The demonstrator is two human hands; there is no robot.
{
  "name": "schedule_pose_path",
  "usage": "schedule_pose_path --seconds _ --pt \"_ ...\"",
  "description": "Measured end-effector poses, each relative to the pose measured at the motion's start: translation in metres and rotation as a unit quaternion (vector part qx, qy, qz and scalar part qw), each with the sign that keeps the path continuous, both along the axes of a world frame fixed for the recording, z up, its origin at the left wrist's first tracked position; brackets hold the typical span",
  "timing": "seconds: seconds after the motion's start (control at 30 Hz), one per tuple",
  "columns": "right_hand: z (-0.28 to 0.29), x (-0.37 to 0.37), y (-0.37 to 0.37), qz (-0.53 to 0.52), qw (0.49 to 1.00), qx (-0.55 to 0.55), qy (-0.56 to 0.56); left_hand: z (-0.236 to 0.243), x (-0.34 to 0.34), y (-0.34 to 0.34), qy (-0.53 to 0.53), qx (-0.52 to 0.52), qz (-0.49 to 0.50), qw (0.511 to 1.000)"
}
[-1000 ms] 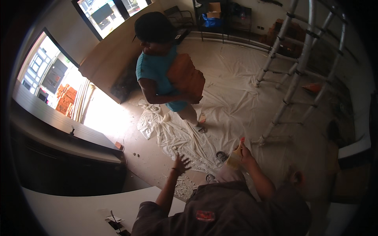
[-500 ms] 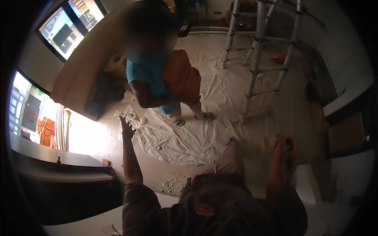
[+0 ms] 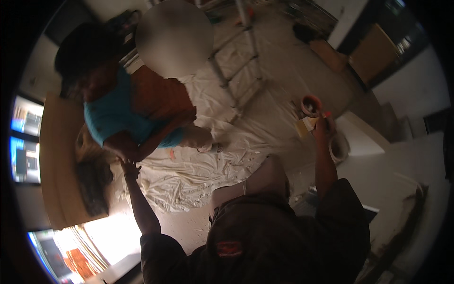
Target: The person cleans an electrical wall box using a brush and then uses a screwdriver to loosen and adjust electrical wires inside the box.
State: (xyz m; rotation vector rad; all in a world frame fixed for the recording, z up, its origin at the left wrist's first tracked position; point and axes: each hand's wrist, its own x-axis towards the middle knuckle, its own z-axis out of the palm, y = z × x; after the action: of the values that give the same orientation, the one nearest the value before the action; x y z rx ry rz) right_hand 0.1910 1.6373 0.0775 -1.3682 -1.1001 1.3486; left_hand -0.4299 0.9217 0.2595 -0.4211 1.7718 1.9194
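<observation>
My left hand (image 3: pixel 131 169) reaches out with fingers apart and holds nothing, just below the forearms of a co-worker (image 3: pixel 106 109) in a blue sleeveless top; whether they touch is unclear. The co-worker carries a stack of reddish-brown boards or blocks (image 3: pixel 161 94) against the body. My right hand (image 3: pixel 320 125) grips a paintbrush (image 3: pixel 305 124) with pale yellow bristles, beside a red-rimmed container (image 3: pixel 310 105) and another round container (image 3: pixel 339 146) on the right.
A metal ladder (image 3: pixel 253 57) stands behind on a wrinkled plastic sheet (image 3: pixel 184 189) scattered with debris. A large brown panel (image 3: pixel 56 161) leans at the left beside a bright doorway (image 3: pixel 111 236). A white ledge (image 3: pixel 364 137) is at the right.
My view has swung right and downward. The co-worker appears closer, shifted left. My left hand moved left toward the co-worker's arms; my right hand rose toward the containers at the right.
</observation>
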Motion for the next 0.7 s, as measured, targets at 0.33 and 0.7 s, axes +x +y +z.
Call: schedule_pose_path --seconds 0.33,0.7 --pt "-0.023 0.134 -0.037 -0.206 0.966 -0.129 0.094 -0.068 -0.02 0.083 -0.026 -0.024 -0.077 0.996" --pt "-0.078 0.203 -0.109 -0.261 0.955 -0.131 -0.056 -0.138 -0.003 0.144 -0.072 -0.037 -0.191 0.978"
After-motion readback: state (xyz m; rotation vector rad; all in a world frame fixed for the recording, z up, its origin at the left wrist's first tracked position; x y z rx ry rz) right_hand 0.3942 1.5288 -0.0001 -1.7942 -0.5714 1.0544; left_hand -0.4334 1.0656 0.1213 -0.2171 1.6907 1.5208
